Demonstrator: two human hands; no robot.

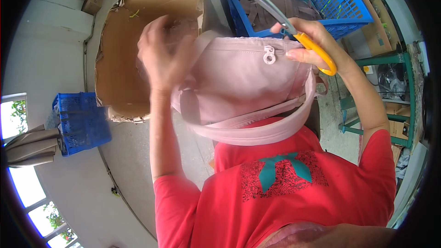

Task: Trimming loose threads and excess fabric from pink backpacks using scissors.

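A pale pink backpack (248, 78) lies sideways across my front, with its strap (262, 134) hanging in a loop below. On its upper side are a zip and a ring-shaped zip pull (269, 55). My right hand (312, 41) is closed on scissors (317, 53) with yellow handles, their metal blades pointing up and left, and it also grips the right end of the backpack. Over the backpack's left end is my left hand (161, 55), its fingers smeared by motion; whether it holds anything I cannot tell.
Beyond my left hand stands a large cardboard box (121, 59) with ragged edges. A blue plastic crate (298, 27) with dark grey-brown bags sits at the far right. Another blue crate (82, 124) is by the left wall. A green metal rack (409, 101) stands at right.
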